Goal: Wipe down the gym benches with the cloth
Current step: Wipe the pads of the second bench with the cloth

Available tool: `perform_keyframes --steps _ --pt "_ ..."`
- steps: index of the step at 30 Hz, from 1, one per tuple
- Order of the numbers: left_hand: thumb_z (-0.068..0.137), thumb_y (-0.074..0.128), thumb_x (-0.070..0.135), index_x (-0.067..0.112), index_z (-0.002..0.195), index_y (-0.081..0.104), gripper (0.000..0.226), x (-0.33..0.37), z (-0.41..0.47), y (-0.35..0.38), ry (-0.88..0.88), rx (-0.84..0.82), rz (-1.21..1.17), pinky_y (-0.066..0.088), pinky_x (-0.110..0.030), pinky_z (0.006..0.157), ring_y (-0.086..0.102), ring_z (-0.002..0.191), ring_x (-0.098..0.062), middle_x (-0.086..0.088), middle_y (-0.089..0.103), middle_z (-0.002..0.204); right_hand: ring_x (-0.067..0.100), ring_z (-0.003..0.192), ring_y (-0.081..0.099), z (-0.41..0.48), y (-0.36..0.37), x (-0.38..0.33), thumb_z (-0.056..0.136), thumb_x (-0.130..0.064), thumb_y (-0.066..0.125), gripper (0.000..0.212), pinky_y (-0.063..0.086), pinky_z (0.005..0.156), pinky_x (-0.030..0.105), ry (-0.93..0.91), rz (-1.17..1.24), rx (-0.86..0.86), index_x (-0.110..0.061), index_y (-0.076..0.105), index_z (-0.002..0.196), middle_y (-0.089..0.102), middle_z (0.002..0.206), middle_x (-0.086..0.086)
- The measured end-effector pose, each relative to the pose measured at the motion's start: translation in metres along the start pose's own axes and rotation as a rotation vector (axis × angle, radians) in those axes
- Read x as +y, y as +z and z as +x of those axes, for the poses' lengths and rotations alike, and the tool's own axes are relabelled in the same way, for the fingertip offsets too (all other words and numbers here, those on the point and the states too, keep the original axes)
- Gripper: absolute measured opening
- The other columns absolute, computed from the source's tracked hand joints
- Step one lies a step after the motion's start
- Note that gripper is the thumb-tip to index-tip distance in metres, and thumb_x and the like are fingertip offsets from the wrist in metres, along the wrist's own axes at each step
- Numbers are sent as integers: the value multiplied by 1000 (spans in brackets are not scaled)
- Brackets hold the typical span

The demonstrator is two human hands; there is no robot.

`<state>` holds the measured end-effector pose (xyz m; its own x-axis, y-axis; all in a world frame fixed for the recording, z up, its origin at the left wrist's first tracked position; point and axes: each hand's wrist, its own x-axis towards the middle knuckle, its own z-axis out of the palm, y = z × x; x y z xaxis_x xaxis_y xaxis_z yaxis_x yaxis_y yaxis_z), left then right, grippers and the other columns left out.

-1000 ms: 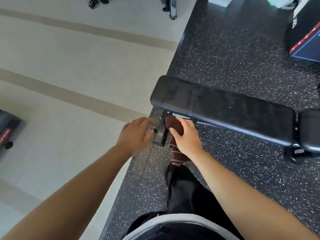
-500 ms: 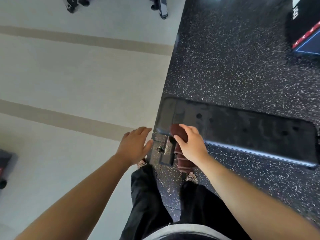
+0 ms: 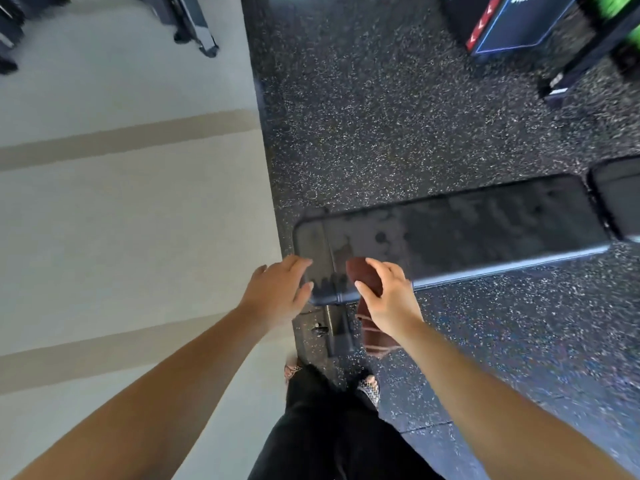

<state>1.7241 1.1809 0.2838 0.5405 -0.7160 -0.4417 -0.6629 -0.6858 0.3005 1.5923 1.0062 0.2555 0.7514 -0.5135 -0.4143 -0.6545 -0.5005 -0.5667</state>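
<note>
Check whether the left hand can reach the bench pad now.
Probably yes: the left hand is open at the near corner of the bench pad, nothing between; the right hand grips the cloth alongside.

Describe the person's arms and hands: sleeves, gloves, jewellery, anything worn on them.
The left hand and right hand are ungloved, and no rings show on the visible fingers. The left forearm and right forearm are uncovered right to the frame edge: no sleeve, watch, bracelet or wristband is in view.
</note>
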Motion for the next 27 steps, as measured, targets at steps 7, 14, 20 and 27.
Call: perform_keyframes --steps 7,14,20,27 --pt "95 34 39 24 141 29 48 -46 58 81 -44 35 -23 36 -43 104 47 125 -20 1 40 144 27 116 39 61 89 45 92 -45 48 50 41 96 50 -16 -149 38 -34 34 139 32 142 -2" --pt "95 36 38 23 139 33 47 -99 149 173 -12 225 6 33 -47 106 39 130 -18 3 38 144 32 126 30 157 183 101 94 -48 39 49 35 98 53 -173 -406 182 -36 31 141 26 148 1" --pt "93 44 36 13 136 44 49 -133 207 227 71 519 -23 38 -43 103 43 127 -27 -8 40 144 35 119 36 232 203 95 90 -47 46 49 35 95 54 -316 -348 472 -34 38 137 34 142 4" --pt "96 40 36 21 139 40 46 -136 202 261 62 659 -321 24 -27 110 31 135 -16 2 31 150 33 114 39 209 208 92 91 -48 47 50 38 96 48 -361 -354 446 -35 37 138 31 144 2"
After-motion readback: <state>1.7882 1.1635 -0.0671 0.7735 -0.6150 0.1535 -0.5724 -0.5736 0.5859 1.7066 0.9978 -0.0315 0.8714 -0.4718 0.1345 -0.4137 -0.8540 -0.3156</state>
